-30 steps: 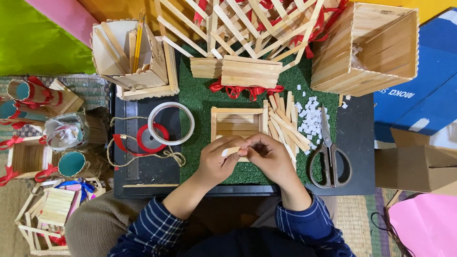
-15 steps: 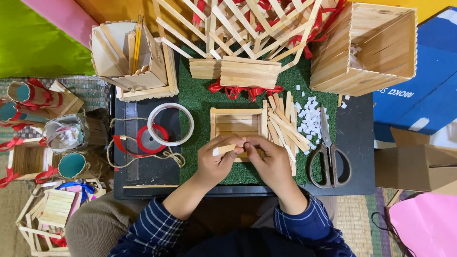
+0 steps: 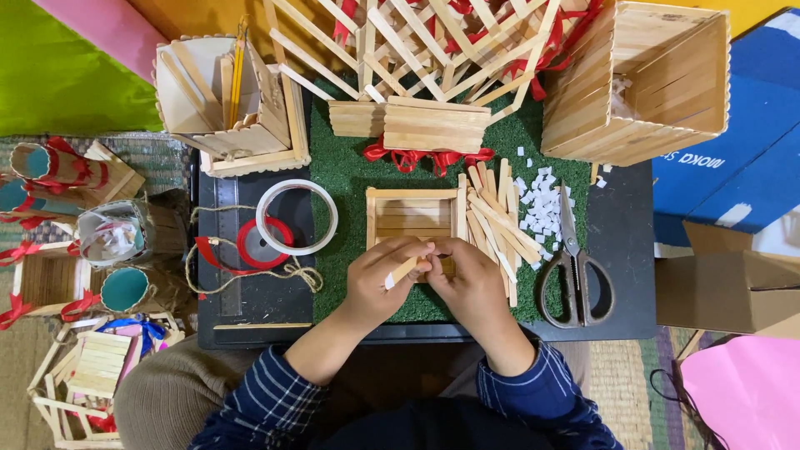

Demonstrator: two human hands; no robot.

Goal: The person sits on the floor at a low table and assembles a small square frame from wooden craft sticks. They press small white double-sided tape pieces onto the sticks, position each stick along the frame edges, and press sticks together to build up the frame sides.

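Note:
My left hand (image 3: 385, 279) and my right hand (image 3: 467, 279) meet over the green mat (image 3: 350, 179), fingertips together. Between them they pinch a pale wooden craft stick (image 3: 403, 272), which slants down to the left. Just beyond my fingers lies a small square frame of craft sticks (image 3: 410, 215), partly hidden by my hands. A loose pile of craft sticks (image 3: 493, 218) lies right of the frame, touching it.
Black-handled scissors (image 3: 572, 268) and small white paper bits (image 3: 542, 207) lie to the right. A white tape ring (image 3: 297, 217), a red tape roll (image 3: 263, 243) and twine sit left. Stick boxes (image 3: 642, 79), a stick holder (image 3: 227, 100) and a lattice (image 3: 417, 42) crowd the far side.
My hands stayed over the mat. The stick between my fingers has tilted a little, and my fingers have closed more tightly around it.

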